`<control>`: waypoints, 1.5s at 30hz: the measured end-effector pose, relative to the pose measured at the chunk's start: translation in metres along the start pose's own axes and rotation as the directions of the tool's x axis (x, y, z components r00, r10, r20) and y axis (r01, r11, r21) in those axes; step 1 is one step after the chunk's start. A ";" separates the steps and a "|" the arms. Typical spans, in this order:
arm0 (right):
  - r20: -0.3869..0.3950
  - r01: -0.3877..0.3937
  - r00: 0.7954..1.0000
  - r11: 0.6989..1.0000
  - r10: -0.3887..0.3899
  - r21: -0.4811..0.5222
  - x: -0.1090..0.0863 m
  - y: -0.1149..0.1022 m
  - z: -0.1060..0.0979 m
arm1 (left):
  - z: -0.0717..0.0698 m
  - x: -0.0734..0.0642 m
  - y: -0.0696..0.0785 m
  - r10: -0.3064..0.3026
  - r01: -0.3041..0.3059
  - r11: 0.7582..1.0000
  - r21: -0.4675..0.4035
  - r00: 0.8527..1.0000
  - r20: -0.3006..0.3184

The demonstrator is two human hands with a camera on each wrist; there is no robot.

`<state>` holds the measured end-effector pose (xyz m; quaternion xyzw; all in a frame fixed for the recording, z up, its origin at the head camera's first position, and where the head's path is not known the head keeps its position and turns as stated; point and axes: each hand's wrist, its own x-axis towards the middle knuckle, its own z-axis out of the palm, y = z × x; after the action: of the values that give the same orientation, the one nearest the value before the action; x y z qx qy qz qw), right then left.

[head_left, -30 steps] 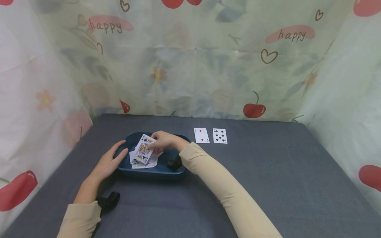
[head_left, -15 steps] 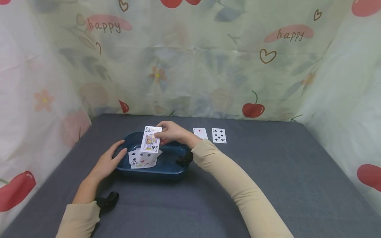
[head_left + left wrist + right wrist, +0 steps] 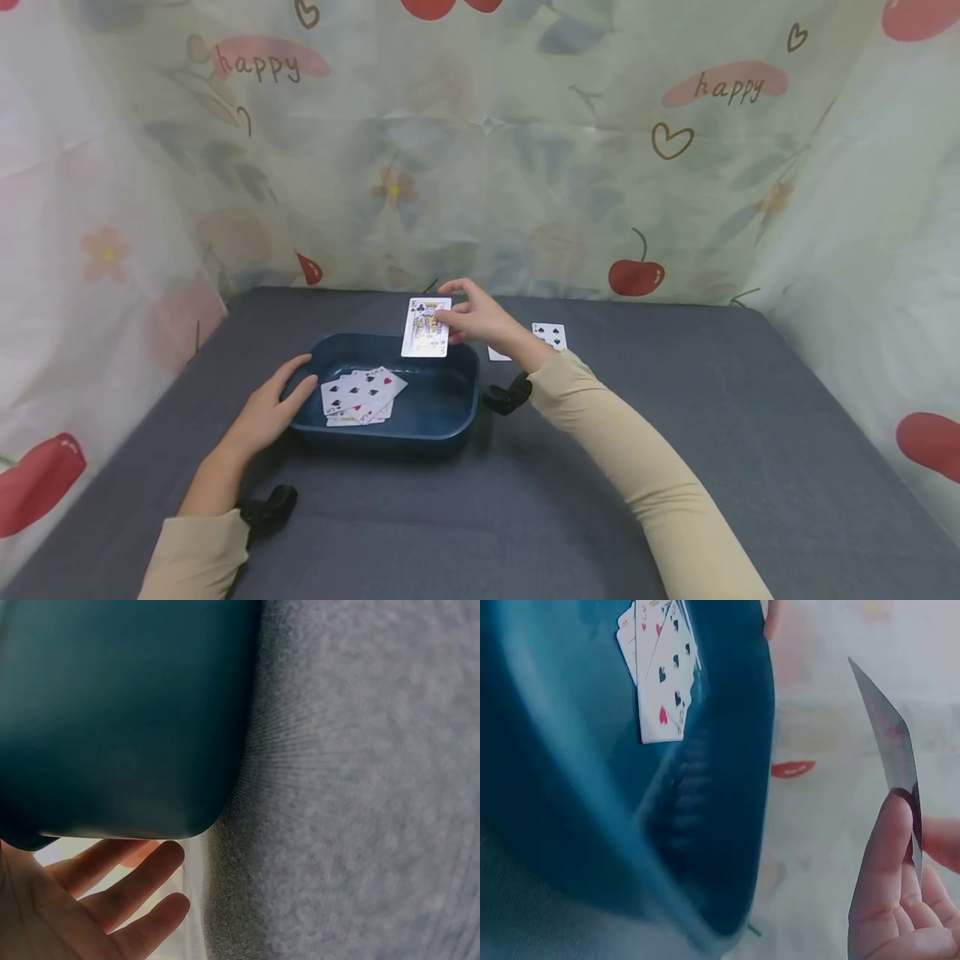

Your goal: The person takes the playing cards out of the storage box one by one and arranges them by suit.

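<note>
My right hand point(image 3: 483, 321) pinches a playing card point(image 3: 422, 335), a king of clubs, by its right edge between thumb and fingers, above the back right rim of a dark blue tray point(image 3: 442, 427). In the right wrist view the card point(image 3: 885, 731) appears nearly edge-on and slightly bowed. Several face-up cards point(image 3: 360, 393) lie overlapped in the tray's left half, a spade card among them. My left hand point(image 3: 262, 412) rests at the tray's left end, thumb and fingers spread along the rim. From the left wrist, its fingers point(image 3: 139, 881) look extended beside the tray wall.
Beyond the tray, to the right, a seven of spades point(image 3: 551, 335) lies on the dark grey cloth point(image 3: 720, 433). Beside it another card point(image 3: 498, 353) is mostly hidden by my right hand. A patterned curtain point(image 3: 487, 167) closes the back and sides.
My right hand has lifted the king of clubs from the pile and carried it up and right past the tray's back rim. The left hand has stayed at the tray's end.
</note>
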<state>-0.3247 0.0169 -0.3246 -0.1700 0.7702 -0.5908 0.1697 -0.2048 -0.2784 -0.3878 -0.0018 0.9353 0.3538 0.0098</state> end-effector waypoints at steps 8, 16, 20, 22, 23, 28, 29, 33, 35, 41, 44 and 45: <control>-0.069 0.032 0.997 0.999 -0.034 -0.035 -0.017 0.014 -0.031 | 0.001 -0.002 -0.002 0.000 0.000 1.000 0.008 1.000 -0.007; -0.146 -0.044 0.989 0.992 0.027 -0.115 -0.036 0.030 -0.065 | 0.001 -0.003 -0.003 0.004 -0.004 1.000 0.009 1.000 -0.006; -0.173 -0.052 0.984 0.989 0.027 -0.139 -0.044 0.039 -0.082 | 0.000 -0.004 -0.002 0.005 -0.005 1.000 0.007 1.000 -0.007; -0.186 -0.049 0.982 0.989 0.023 -0.138 -0.047 0.043 -0.090 | 0.000 -0.004 -0.002 0.005 -0.005 1.000 0.006 1.000 -0.006; -0.190 -0.044 0.982 0.990 0.017 -0.136 -0.049 0.045 -0.093 | 0.001 -0.004 -0.002 0.004 -0.004 1.000 0.006 1.000 -0.006; -0.229 -0.037 0.973 0.989 0.003 -0.142 -0.056 0.058 -0.111 | 0.001 -0.003 -0.002 0.005 -0.005 1.000 0.009 1.000 -0.008; -0.239 -0.039 0.971 0.989 0.004 -0.144 -0.057 0.061 -0.115 | 0.001 -0.003 -0.001 0.006 -0.005 1.000 0.010 1.000 -0.009; -0.287 -0.074 0.957 0.985 0.026 -0.159 -0.060 0.073 -0.129 | 0.000 -0.003 0.000 0.009 -0.009 1.000 0.012 1.000 -0.012; -0.315 -0.097 0.948 0.982 0.041 -0.163 -0.061 0.078 -0.135 | 0.000 -0.003 0.001 0.010 -0.010 1.000 0.013 1.000 -0.013; -0.390 -0.174 0.916 0.970 0.097 -0.168 -0.063 0.093 -0.153 | 0.000 -0.003 0.001 0.010 -0.010 1.000 0.007 1.000 -0.011; -0.424 -0.213 0.897 0.963 0.127 -0.163 -0.062 0.102 -0.162 | 0.001 -0.002 0.001 0.007 -0.006 1.000 0.005 1.000 -0.007; -0.434 -0.223 0.891 0.961 0.132 -0.165 -0.062 0.105 -0.164 | 0.001 -0.002 0.001 0.005 -0.005 1.000 0.005 1.000 -0.006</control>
<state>-0.3523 0.2112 -0.3821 0.0154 0.8590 -0.5105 0.0350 -0.2028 -0.2772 -0.3878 -0.0004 0.9362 0.3514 0.0064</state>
